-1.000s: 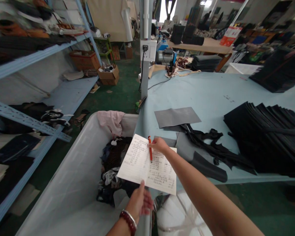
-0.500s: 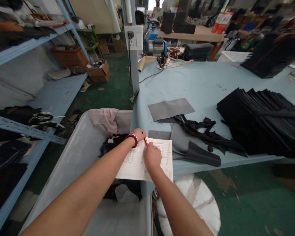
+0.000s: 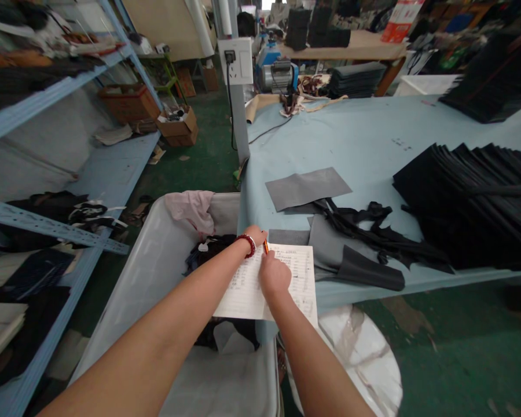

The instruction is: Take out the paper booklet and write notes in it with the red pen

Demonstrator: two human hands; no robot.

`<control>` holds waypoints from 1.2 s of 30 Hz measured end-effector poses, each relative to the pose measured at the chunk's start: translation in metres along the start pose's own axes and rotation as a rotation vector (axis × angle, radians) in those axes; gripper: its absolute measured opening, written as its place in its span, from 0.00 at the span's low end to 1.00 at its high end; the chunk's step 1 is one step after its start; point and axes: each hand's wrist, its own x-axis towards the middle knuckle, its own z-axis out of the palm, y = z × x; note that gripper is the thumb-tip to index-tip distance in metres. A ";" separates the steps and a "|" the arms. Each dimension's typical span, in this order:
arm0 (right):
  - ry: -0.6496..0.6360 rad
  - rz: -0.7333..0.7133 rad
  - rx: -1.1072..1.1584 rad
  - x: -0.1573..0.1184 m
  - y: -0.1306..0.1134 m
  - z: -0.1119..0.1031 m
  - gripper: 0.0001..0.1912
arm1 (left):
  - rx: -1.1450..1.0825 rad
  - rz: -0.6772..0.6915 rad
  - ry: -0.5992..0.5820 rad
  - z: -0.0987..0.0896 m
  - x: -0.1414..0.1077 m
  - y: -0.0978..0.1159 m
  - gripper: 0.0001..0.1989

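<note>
An open notebook (image 3: pixel 237 301) with handwritten lines lies over the corner of the blue-covered table, partly overhanging a grey bin. My left hand (image 3: pixel 255 235), with a red bracelet at its wrist, is closed at the notebook's top edge; its fingertips are partly hidden. My right hand (image 3: pixel 275 272) rests on the page, its fingers closed around an orange pen (image 3: pixel 266 247). The pen's far end comes close to my left fingertips. Just right of the notebook are grey sheets (image 3: pixel 325 237) of material and a tangle of black strips (image 3: pixel 356 226).
The grey bin (image 3: pixel 130 313) contains dark scraps, with a pink cloth (image 3: pixel 193 209) over its rim. Stacked black pieces (image 3: pixel 469 208) stand on the table (image 3: pixel 330 133) at right. A white round bundle (image 3: pixel 360 359) sits below the table edge. Blue shelving (image 3: pixel 113 168) runs along the left.
The view has shifted slightly, moving the hands and notebook a little to the right in the picture. Both hands stay at the notebook, and the pen remains in my right hand.
</note>
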 end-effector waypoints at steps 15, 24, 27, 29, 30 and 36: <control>0.311 0.342 0.787 -0.150 0.111 0.034 0.26 | -0.206 0.135 0.087 0.005 0.004 -0.023 0.21; 0.410 0.182 0.991 -0.089 0.128 -0.022 0.21 | -0.376 0.202 0.177 -0.004 -0.009 -0.018 0.19; 0.476 0.162 0.948 -0.055 0.148 -0.036 0.22 | -0.380 0.203 0.207 -0.006 0.005 -0.002 0.20; 0.508 0.166 0.899 -0.031 0.160 -0.038 0.23 | -0.359 0.200 0.202 -0.005 0.016 0.009 0.20; 0.519 0.175 0.872 -0.021 0.166 -0.037 0.24 | -0.340 0.196 0.193 -0.004 0.021 0.013 0.20; 0.473 0.246 0.723 0.008 0.184 -0.027 0.22 | -0.182 0.146 0.143 -0.001 0.030 0.025 0.19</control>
